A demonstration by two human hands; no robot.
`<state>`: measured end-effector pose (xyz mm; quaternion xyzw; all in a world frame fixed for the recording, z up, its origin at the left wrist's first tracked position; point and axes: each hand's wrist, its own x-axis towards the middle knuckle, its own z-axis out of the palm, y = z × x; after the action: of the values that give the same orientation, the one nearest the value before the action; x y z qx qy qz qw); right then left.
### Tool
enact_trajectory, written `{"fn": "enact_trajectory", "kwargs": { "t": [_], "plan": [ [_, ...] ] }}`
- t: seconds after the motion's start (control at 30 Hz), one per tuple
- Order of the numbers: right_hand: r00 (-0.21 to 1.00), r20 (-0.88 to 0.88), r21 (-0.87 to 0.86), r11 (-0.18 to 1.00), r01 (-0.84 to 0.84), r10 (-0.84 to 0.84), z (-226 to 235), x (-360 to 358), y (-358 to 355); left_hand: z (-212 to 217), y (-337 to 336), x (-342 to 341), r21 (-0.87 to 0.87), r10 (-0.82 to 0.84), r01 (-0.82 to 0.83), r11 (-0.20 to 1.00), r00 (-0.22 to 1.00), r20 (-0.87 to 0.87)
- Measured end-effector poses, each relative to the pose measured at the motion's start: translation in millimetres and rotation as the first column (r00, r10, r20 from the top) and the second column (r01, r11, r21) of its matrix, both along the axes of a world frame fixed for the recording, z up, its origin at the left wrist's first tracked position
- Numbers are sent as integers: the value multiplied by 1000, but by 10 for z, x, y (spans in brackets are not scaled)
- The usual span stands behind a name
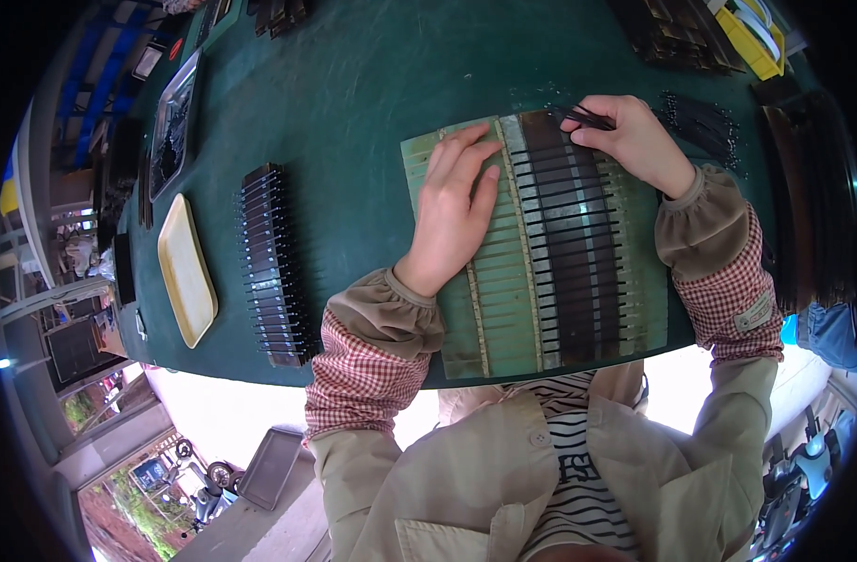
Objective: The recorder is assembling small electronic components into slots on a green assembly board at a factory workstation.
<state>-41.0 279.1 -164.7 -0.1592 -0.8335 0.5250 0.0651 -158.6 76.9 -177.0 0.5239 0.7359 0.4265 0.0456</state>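
Note:
My left hand (454, 211) lies on the left part of a green slotted board (497, 309), fingers spread and pressing near its far edge. A dark brown strip (572, 323) lies lengthwise on the board. Several thin black rods cross the strip in rows, their ends sticking out on both sides. Over the strip's far right end, my right hand (632, 140) pinches a few thin black rods (590, 118) between thumb and fingers. A loose pile of similar black rods (700, 126) lies on the table to the right of this hand.
A rod-studded stack of strips (274, 262) lies to the left, beside a cream tray (187, 281). Farther left is a metal tray (187, 89) with dark pieces. Dark strips (677, 33) and a yellow bin (764, 51) stand far right; long dark pieces (817, 187) line the right edge.

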Motion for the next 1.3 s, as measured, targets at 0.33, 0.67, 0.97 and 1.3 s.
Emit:
{"fn": "enact_trajectory", "kwargs": {
  "t": [0.33, 0.67, 0.97, 1.3],
  "plan": [
    [968, -252, 421, 899, 117, -7, -52, 42, 29, -13, 2, 35, -94, -98, 74, 993, 952, -291],
    [982, 134, -327, 941, -82, 132, 397, 24, -94, 79, 257, 63, 51, -111, 108, 993, 675, 729],
    [1000, -18, -203, 979, -14, 11, 9, -59, 107, 11, 106, -88, 95, 29, -32, 995, 999, 27],
    [999, -31, -42, 999, -8, 6, -77, -114, 85, -35, 76, -83, 79, 39, -38, 996, 999, -21]
  ]
}}
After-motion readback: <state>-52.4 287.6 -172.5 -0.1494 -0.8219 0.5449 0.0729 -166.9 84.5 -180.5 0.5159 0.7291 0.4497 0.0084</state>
